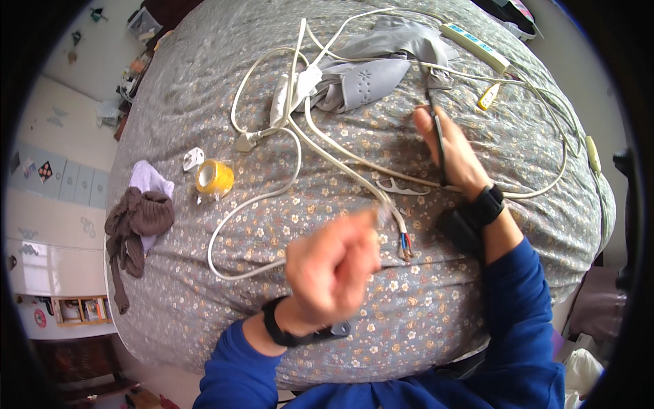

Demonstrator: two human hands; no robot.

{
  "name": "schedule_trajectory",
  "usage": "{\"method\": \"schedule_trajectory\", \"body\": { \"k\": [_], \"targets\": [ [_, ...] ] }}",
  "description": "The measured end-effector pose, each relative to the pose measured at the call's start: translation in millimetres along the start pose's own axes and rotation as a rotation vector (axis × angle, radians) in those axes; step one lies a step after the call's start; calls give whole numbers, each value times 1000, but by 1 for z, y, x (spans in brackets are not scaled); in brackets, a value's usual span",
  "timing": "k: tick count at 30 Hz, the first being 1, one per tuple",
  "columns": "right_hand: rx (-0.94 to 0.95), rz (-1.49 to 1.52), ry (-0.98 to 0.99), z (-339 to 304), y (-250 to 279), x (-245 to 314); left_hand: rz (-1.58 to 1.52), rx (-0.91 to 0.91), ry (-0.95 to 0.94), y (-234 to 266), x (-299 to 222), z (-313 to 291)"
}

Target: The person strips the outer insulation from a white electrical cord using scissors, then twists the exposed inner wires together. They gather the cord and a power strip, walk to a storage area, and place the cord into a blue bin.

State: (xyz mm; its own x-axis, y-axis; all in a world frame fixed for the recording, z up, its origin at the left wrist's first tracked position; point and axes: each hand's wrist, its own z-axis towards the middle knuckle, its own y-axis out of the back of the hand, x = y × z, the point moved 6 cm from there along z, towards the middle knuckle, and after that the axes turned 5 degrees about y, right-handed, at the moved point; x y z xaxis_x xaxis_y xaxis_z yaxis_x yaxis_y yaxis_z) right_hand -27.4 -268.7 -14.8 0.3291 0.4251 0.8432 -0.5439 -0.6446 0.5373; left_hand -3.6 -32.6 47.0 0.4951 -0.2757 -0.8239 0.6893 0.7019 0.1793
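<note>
My left hand is closed in a pinch and smeared by motion; what it may hold cannot be made out. A white cable loops across the bed and passes behind this hand. Just right of its fingers, a thick cable ends in bare blue, red and copper wires. My right hand is closed around a long, thin black tool, held upright between thumb and palm. Beside it lies a small white hooked piece, partly crossed by cables.
A white power strip and grey cloth lie on the flowered bed. Leftward are yellow tape, a white plug adapter, a grey plug and brown cloth. A yellow-and-white piece sits at right.
</note>
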Motion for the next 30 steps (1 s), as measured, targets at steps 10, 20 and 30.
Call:
{"method": "schedule_trajectory", "body": {
  "k": [10, 20, 30],
  "targets": [
    [-117, -522, 506, -19, 5, 5, -313, -123, 451, 5, 28, 0],
    [387, 610, 270, -60, -17, 42, 4, -66, 400, 3, 41, 1],
    [361, 773, 107, -61, -25, 36, 286, -17, 223, -1, 38, 5]
  ]
}}
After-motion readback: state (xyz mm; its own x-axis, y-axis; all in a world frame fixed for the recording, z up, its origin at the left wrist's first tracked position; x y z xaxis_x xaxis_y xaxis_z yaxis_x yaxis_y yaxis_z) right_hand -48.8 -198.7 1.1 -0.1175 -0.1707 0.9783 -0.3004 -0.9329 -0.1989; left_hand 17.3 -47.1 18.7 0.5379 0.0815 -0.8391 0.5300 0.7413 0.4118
